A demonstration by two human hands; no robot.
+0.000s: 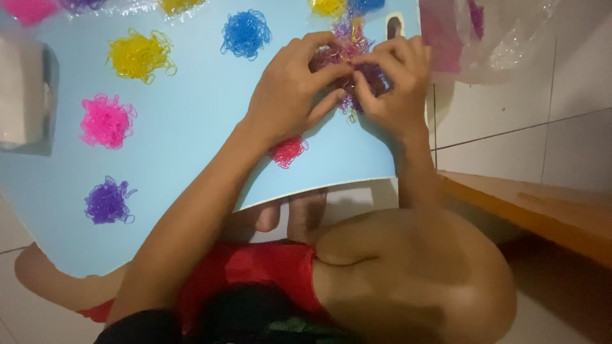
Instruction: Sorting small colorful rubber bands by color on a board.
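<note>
A light blue sheet (191, 146) lies across my lap and the floor, with small heaps of tiny elastic bands sorted by colour on it. At its upper right a mixed multicoloured heap of bands (349, 46) lies under both hands. My left hand (290, 95) pinches into this heap with its fingertips. My right hand (392, 83) does the same from the right, fingers closed on bands. The fingertips of both hands meet over the heap. A small red pile (288, 151) lies just below my left wrist.
Sorted piles sit on the sheet: yellow (139, 56), blue (245, 33), pink (106, 121), purple (107, 201), more along the top edge. A clear plastic bag (491, 38) lies on the tiled floor at the right. An orange wooden edge (542, 213) runs at the right. A white object (22, 89) sits at the left.
</note>
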